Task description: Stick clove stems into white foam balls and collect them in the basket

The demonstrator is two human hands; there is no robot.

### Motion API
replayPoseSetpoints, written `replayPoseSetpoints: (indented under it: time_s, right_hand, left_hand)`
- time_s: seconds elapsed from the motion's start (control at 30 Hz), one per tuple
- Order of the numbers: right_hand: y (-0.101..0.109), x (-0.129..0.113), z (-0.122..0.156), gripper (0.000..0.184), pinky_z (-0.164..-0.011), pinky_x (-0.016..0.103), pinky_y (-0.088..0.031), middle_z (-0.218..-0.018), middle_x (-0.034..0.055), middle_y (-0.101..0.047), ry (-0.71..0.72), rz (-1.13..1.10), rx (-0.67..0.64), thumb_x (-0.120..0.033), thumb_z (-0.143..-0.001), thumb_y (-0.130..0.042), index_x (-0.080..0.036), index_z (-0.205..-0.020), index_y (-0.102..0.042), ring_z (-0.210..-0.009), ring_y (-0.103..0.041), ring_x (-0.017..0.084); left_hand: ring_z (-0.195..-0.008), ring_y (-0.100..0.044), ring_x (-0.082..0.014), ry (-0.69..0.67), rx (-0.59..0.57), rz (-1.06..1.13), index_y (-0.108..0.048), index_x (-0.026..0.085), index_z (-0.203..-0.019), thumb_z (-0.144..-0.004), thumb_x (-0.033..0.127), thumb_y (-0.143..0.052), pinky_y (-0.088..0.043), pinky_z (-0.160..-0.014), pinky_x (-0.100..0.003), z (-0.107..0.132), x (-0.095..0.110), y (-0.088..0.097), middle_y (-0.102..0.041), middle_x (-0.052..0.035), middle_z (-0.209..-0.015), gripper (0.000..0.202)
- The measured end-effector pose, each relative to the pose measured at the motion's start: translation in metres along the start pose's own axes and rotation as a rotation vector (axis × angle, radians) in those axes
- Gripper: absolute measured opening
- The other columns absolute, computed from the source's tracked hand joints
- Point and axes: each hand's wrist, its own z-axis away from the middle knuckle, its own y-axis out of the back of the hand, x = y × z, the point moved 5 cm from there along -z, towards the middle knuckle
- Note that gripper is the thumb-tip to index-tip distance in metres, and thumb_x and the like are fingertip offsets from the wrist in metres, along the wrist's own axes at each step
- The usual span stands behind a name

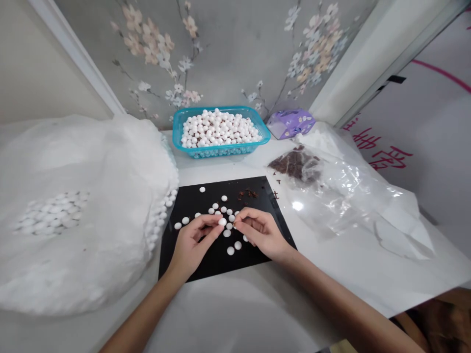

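Between the thumb and fingertips of my left hand [190, 244] is a small white ball [222, 222]. My right hand [264, 233] is pinched closed just to the right of it, with a tiny brown piece [234, 224] at its fingertips, too small to make out well. Both hands are over a black mat [206, 267]. Several loose white balls [230, 250] lie on the mat around and below my fingers. Near its back right corner is a little heap of dark brown stem-like bits [249, 194].
A blue plastic basket [178, 128] full of white balls stands at the back. On the left bulges a large translucent bag [106, 245] of white balls. At right lie a clear bag [342, 191] with brown bits [298, 164] inside and a purple packet [290, 123].
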Motion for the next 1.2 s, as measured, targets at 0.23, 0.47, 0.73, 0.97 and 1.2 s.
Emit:
replayPoseSetpoints:
  time_s: [0.23, 0.47, 0.73, 0.97, 1.2]
  right_hand:
    - [-0.004, 0.003, 0.001, 0.024, -0.051, 0.023, -0.036, -0.067, -0.0007, -0.049, 0.02, 0.065, -0.063, -0.041, -0.08, -0.057, -0.018, -0.074, -0.056, -0.056, -0.041, 0.008]
    - [-0.004, 0.004, 0.001, 0.024, -0.051, 0.022, -0.035, -0.068, -0.0005, -0.051, 0.009, 0.084, -0.054, -0.041, -0.08, -0.057, -0.018, -0.072, -0.055, -0.055, -0.041, 0.008]
    - [-0.003, 0.001, 0.001, 0.022, -0.05, 0.022, -0.033, -0.068, -0.0004, -0.05, 0.034, 0.138, -0.051, -0.037, -0.081, -0.056, -0.017, -0.072, -0.055, -0.054, -0.039, 0.007]
    - [-0.004, 0.001, 0.0, 0.021, -0.047, 0.021, -0.034, -0.069, -0.0006, -0.05, 0.057, 0.111, -0.035, -0.035, -0.081, -0.056, -0.017, -0.072, -0.054, -0.053, -0.041, 0.007]
    - [-0.003, 0.003, 0.0, 0.02, -0.036, 0.017, -0.029, -0.059, -0.0052, -0.044, 0.012, 0.031, -0.061, -0.034, -0.082, -0.057, -0.017, -0.073, -0.052, -0.04, -0.036, 0.003]
  left_hand:
    - [-0.076, -0.067, -0.0171, 0.013, -0.042, 0.03, -0.069, 0.018, -0.087, -0.073, 0.028, -0.067, -0.058, -0.074, -0.029, 0.001, -0.001, -0.003, -0.071, -0.0047, -0.084, 0.017]
    - [-0.073, -0.067, -0.0158, -0.007, -0.006, -0.025, -0.07, 0.019, -0.084, -0.071, 0.026, -0.068, -0.058, -0.071, -0.026, 0.002, 0.0, -0.002, -0.072, -0.0027, -0.082, 0.015]
    - [-0.065, -0.065, -0.0119, -0.19, 0.057, -0.206, -0.069, 0.02, -0.079, -0.073, 0.023, -0.067, -0.055, -0.063, -0.021, 0.007, 0.011, -0.003, -0.07, 0.0003, -0.076, 0.007]
    - [-0.069, -0.064, -0.0116, -0.372, 0.067, -0.305, -0.067, 0.018, -0.085, -0.076, 0.018, -0.064, -0.052, -0.065, -0.022, 0.011, 0.017, -0.004, -0.069, -0.0006, -0.077, 0.009]
    - [-0.07, -0.063, -0.0106, -0.499, 0.084, -0.334, -0.066, 0.018, -0.087, -0.076, 0.014, -0.065, -0.052, -0.067, -0.021, 0.013, 0.02, -0.005, -0.069, -0.0004, -0.08, 0.013]
